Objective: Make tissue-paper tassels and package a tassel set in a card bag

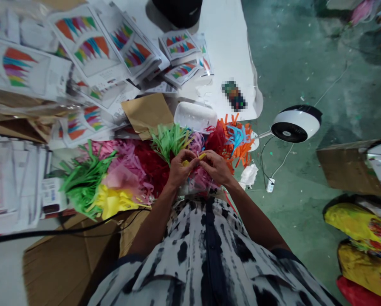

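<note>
Handling step, apparently: left hand point(183, 167), right hand point(216, 167) pinched narrow yellow paper-like strip point(203, 156) near white oblong tray point(195, 117); next likely needed steady grip.

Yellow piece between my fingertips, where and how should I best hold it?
The yellow piece is probably best pinched near its two sides, the left hand coming from the left and the right hand from the right: it looks small and narrow and runs crosswise. Your grip hides much of it, so its exact ends are unclear.
</note>
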The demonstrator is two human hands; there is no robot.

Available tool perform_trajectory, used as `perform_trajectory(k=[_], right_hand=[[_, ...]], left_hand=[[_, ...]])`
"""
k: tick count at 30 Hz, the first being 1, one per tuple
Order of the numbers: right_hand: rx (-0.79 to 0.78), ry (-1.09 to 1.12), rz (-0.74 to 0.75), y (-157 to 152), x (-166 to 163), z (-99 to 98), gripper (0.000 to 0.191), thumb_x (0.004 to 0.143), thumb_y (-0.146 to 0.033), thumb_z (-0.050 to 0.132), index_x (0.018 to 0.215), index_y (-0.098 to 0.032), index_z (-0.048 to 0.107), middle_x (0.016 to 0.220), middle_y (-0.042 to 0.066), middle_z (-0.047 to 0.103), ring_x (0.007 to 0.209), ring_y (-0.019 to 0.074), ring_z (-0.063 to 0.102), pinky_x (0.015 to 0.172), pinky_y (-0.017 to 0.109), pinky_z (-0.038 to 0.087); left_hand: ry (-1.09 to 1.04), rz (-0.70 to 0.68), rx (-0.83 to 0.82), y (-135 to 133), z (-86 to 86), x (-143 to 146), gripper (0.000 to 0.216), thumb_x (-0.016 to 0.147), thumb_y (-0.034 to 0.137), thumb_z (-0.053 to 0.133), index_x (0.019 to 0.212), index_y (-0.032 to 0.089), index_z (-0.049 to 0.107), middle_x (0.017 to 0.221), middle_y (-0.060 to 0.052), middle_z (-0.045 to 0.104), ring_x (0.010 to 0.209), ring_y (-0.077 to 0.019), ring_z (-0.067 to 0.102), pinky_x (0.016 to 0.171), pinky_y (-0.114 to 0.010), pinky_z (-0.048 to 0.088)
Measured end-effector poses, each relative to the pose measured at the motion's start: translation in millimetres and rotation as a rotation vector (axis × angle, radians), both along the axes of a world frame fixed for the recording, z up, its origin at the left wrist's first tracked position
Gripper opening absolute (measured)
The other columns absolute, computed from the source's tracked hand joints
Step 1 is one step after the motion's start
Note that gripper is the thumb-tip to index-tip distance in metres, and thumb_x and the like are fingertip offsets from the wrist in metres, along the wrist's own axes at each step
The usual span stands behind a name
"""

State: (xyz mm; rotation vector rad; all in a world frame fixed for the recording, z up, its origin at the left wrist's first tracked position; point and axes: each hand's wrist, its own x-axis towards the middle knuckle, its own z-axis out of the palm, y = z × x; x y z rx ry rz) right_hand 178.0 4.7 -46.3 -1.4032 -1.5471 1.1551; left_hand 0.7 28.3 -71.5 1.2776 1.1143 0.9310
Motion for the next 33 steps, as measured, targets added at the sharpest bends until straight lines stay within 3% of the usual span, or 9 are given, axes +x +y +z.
perform_trajectory(k=[3, 11, 15, 17, 19, 22, 24, 33], right_hand=[[0.014, 0.009, -0.008, -1, -1, -0.9, 0.013, 0.095, -0.029, 0.063, 0.084, -0.021, 0.066, 0.102, 0.006, 0.067, 0.096, 0.0198, 0.065, 0.087, 0.035, 0.05], [0.004, 0.018, -0.026, -6, -2, -7.3, 0.015, 0.094, -0.031, 0.064, 0.083, -0.021, 0.065, 0.092, 0.005, 0.065, 0.086, 0.0186, 0.061, 0.08, 0.033, 0.049], [-0.036, 0.018, -0.068, -7, -1, -5.9, 0.015, 0.092, -0.035, 0.068, 0.096, -0.021, 0.067, 0.096, 0.004, 0.065, 0.082, 0.0173, 0.058, 0.076, 0.032, 0.048], [-0.077, 0.025, -0.097, -7, 0, -3.2, 0.028, 0.091, -0.036, 0.071, 0.114, -0.021, 0.065, 0.103, 0.004, 0.067, 0.079, 0.0161, 0.056, 0.072, 0.031, 0.047], [-0.072, 0.033, -0.104, -6, 1, -0.7, 0.032, 0.09, -0.036, 0.071, 0.119, -0.022, 0.065, 0.11, 0.005, 0.067, 0.082, 0.0168, 0.058, 0.073, 0.031, 0.048], [-0.001, 0.04, -0.121, -4, 2, 1.4, 0.019, 0.093, -0.041, 0.071, 0.097, -0.022, 0.071, 0.106, 0.007, 0.068, 0.096, 0.0206, 0.063, 0.081, 0.034, 0.05], [0.015, 0.053, -0.137, -3, 2, 2.3, 0.025, 0.093, -0.046, 0.071, 0.085, -0.022, 0.071, 0.103, 0.007, 0.068, 0.099, 0.0217, 0.064, 0.082, 0.035, 0.051], [-0.025, 0.143, -0.119, -2, 5, 2.8, 0.036, 0.092, -0.055, 0.072, 0.078, -0.022, 0.072, 0.098, 0.008, 0.069, 0.093, 0.0212, 0.066, 0.084, 0.037, 0.051]], left_hand=[[-0.094, 0.019, -0.125, -2, -3.2, 2, 0.039, 0.079, 0.05, 0.084, 0.099, 0.019, 0.073, 0.093, -0.004, 0.074, 0.082, -0.0164, 0.068, 0.076, -0.029, 0.057], [-0.199, 0.05, -0.262, -2, 0.4, 3, 0.036, 0.069, 0.045, 0.092, 0.086, 0.018, 0.074, 0.082, -0.001, 0.072, 0.072, -0.0137, 0.066, 0.069, -0.027, 0.057], [-0.141, 0.052, -0.199, -3, 0.3, 4, 0.028, 0.077, 0.043, 0.086, 0.085, 0.019, 0.073, 0.077, 0.001, 0.069, 0.067, -0.0124, 0.063, 0.065, -0.025, 0.053], [-0.075, 0.037, -0.121, -4, -0.6, 4, 0.024, 0.082, 0.041, 0.082, 0.086, 0.02, 0.072, 0.08, 0.001, 0.069, 0.07, -0.0129, 0.063, 0.067, -0.025, 0.052], [0.008, 0.009, -0.024, -5, -1.2, 4, 0.02, 0.086, 0.04, 0.077, 0.088, 0.021, 0.072, 0.084, 0.0, 0.07, 0.075, -0.0143, 0.064, 0.071, -0.026, 0.052], [0.117, -0.052, 0.104, -6, -1.1, 3, 0.013, 0.088, 0.034, 0.072, 0.088, 0.021, 0.072, 0.086, -0.001, 0.07, 0.08, -0.0161, 0.064, 0.076, -0.028, 0.051], [0.149, -0.079, 0.143, -6, -0.5, 3, 0.009, 0.089, 0.031, 0.071, 0.09, 0.022, 0.072, 0.085, 0.0, 0.07, 0.079, -0.0158, 0.063, 0.077, -0.028, 0.05], [0.115, -0.041, 0.079, -13, 1.4, 11, 0.019, 0.089, 0.04, 0.074, 0.093, 0.021, 0.07, 0.085, 0.0, 0.071, 0.079, -0.0163, 0.065, 0.078, -0.029, 0.052]])
